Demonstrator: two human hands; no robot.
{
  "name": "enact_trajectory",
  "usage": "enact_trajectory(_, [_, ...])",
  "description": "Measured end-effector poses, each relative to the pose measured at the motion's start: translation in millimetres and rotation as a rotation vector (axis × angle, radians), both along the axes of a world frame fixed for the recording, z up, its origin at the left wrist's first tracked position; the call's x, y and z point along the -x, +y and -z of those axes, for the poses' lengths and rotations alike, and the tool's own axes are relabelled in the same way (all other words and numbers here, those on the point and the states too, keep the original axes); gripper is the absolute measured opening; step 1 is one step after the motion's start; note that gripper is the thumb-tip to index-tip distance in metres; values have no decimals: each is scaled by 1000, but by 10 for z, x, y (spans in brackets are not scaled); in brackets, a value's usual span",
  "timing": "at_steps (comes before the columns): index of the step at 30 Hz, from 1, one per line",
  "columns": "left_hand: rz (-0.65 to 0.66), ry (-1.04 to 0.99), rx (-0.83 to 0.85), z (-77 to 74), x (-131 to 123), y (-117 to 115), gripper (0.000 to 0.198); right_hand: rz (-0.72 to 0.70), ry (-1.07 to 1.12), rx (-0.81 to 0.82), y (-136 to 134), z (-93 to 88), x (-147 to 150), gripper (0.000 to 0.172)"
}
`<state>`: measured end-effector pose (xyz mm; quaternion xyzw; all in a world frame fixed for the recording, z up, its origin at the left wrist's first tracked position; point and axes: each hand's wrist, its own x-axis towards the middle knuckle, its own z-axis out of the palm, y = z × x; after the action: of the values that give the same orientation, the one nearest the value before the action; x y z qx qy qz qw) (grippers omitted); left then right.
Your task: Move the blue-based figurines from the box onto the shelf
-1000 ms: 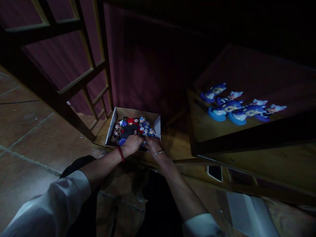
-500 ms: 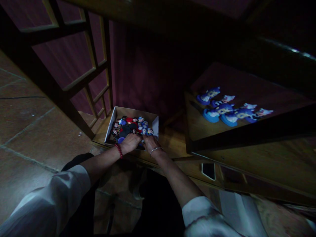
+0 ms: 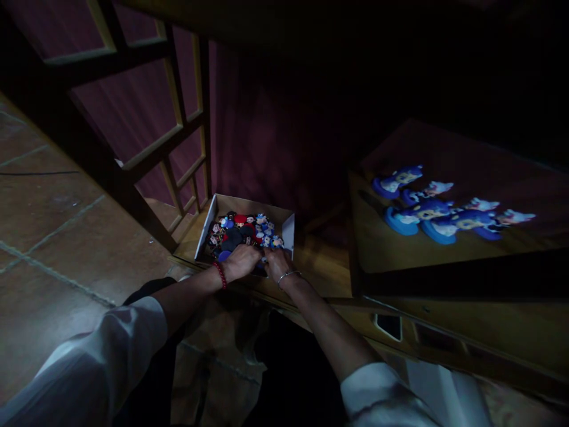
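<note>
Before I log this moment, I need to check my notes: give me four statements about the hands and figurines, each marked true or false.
1. The right hand and left hand are both at the cardboard box. True.
2. The box is closed. False: it is open, with small figurines showing inside.
3. The wooden shelf to its right holds blue-based figurines. True.
4. Both wrists wear matching bracelets. False: red beads on the left, a silver bangle on the right.

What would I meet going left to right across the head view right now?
Wooden lattice → red bead bracelet → left hand → right hand → blue-and-white figurines.
</note>
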<state>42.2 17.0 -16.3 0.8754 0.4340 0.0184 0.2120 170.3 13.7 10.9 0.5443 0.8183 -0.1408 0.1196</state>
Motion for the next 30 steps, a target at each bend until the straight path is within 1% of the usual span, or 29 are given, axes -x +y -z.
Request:
enact_trajectory(6, [2, 0, 16, 1, 0, 14, 22, -9, 9, -5, -5, -25, 13, 32])
enact_trajectory(13, [-51, 37, 24, -76, 3, -1, 24, 26, 7, -1, 4, 4, 12, 24])
enact_trajectory(18, [-107, 23, 54, -112, 33, -9, 22, 58, 119, 1, -5, 48, -40, 24])
enact_trajectory(20, [-128, 5, 77, -110, 54, -9, 22, 94, 167, -6, -38, 66, -79, 23])
enact_trajectory(25, [-131, -107, 102, -81, 82, -13, 23, 230, 212, -61, -139, 95, -164, 13])
enact_trajectory(28, [-168, -171, 119, -84, 83, -16, 24, 282, 238, -71, -169, 81, -171, 13])
enact_trajectory(30, [-187, -218, 159, -84, 85, -12, 24, 323, 256, -66, -176, 65, -167, 13])
